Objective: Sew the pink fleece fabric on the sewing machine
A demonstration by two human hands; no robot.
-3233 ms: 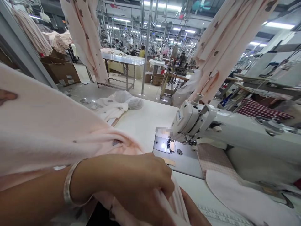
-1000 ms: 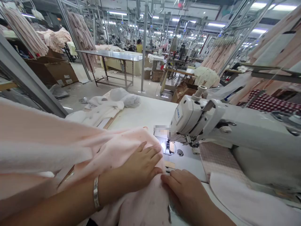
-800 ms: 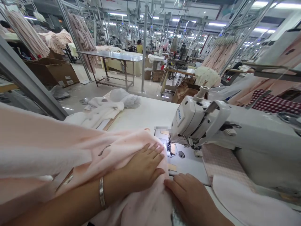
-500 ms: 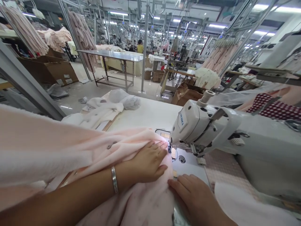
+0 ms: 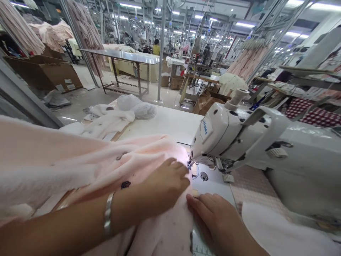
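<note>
Pale pink fleece fabric [image 5: 160, 149] with small dark motifs lies in folds over the sewing table, its right edge at the needle of a white sewing machine [image 5: 210, 131]. My left hand [image 5: 170, 183], with a silver bangle at the wrist, is on the fabric just left of the lit needle area. Its fingers are bent down and closed on the cloth, the tips partly hidden. My right hand [image 5: 215, 213] is nearer to me at the fabric's right edge, thumb and curled fingers pinching that edge beside the metal bed plate [image 5: 213, 181].
White fleece pieces [image 5: 106, 121] and a clear plastic bag [image 5: 135, 106] lie at the table's back left. A white cloth piece [image 5: 277, 231] is at the right. Beyond stand a metal-topped table [image 5: 119, 55], cardboard boxes [image 5: 45, 73] and hanging pink garments [image 5: 85, 35].
My left hand has gone from lying flat with fingers spread to bent fingers, its wrist shifting left and uncovering a dark motif. My right hand stays at the fabric edge. The view has shifted slightly.
</note>
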